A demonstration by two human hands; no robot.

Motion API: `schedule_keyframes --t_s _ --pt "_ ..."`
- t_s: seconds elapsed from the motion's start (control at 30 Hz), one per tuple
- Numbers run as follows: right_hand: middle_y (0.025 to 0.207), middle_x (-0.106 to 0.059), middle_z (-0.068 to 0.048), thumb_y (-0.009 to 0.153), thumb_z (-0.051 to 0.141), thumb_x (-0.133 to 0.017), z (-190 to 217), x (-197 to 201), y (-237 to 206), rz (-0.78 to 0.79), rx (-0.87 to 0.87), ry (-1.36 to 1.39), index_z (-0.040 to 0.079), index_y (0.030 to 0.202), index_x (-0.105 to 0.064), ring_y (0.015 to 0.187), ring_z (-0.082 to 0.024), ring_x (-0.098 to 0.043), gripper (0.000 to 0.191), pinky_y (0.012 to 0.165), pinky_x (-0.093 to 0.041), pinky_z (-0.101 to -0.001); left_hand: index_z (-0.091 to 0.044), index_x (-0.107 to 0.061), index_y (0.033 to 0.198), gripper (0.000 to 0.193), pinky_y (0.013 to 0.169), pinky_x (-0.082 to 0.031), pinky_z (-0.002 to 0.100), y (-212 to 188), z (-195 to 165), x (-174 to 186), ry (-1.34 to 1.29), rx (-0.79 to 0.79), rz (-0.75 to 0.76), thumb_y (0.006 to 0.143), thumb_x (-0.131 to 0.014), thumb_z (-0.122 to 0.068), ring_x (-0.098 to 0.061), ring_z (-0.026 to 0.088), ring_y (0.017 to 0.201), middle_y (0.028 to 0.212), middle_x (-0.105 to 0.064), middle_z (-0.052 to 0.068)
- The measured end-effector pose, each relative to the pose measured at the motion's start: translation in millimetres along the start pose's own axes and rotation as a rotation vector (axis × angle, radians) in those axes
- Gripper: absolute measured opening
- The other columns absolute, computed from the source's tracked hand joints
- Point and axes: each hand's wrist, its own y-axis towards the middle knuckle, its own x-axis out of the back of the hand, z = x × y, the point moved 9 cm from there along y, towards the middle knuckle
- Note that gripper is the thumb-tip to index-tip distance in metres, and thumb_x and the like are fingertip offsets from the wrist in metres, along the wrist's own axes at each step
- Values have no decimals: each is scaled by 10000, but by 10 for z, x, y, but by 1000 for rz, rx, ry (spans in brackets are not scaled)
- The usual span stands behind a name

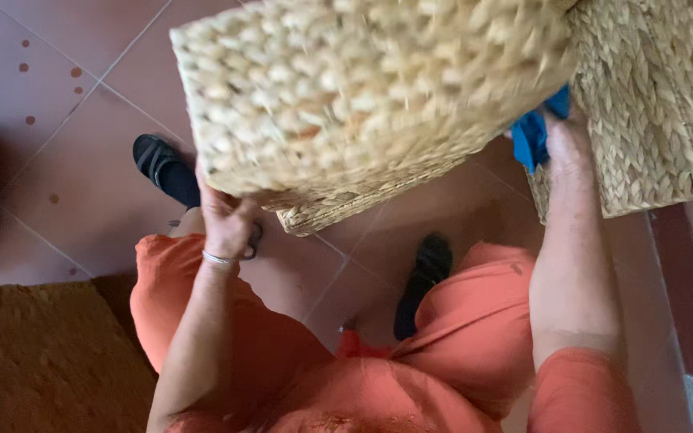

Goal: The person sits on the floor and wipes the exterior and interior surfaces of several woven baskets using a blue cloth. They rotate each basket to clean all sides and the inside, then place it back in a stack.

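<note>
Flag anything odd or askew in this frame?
The woven basket is tipped at an angle and motion-blurred, held up between the left hand and right hand. A blue cloth is wedged between it and a second woven basket.

Person wears a loose orange garment (pixel 378 377) with short sleeves, a thin silver bracelet (pixel 218 258) on the left wrist, and black sandals (pixel 166 167) on both feet.
</note>
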Motion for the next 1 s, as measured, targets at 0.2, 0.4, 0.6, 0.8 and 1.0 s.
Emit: schedule_keyframes --t_s 0.2,0.4,0.6,0.8,1.0 --pt "1311 -693 -126 966 36 -733 22 331 114 -73 96 37 13 1404 -596 1116 -254 -699 460 963 -588 -427 -105 -139 1643 1024 1226 -446 374 -196 51 -292 93 -62 98 832 -694 185 -449 215 1452 1559 -397 108" --pt "1455 -634 -175 1134 -24 -639 921 -129 -504 -307 811 -584 13 1508 -514 1343 -344 -639 396 1181 -508 -462 -77 -20 1616 1288 1232 -334 448 -179 -302 -469 398 -181 33 739 -951 -224 -328 307 1469 1590 -254 213" --pt "1265 -612 -201 953 10 -663 1485 -1576 -929 -150 883 -1171 72 1432 -566 1123 -359 -618 492 908 -541 -479 -71 -247 1569 1168 1239 -258 492 -285 -352 -587 935 -361 22 703 -958 -400 -263 423 1465 1627 -223 268" --pt "1311 -575 -195 932 31 -580 1276 -3164 -2120 194 1244 -1037 91 1324 -591 1181 -362 -574 396 988 -506 -497 -13 -267 1562 1137 1257 -264 503 -319 -229 -550 914 -408 -25 710 -952 -323 -254 454 1500 1648 -209 266" --pt "1259 -613 -102 1028 131 -621 962 -3305 -2117 448 1245 -956 173 1156 -686 1015 -255 -593 150 841 -496 -397 -7 -118 1630 1146 1168 -476 361 -319 -82 -495 321 -21 39 812 -909 -149 -546 280 1381 1574 -445 189"
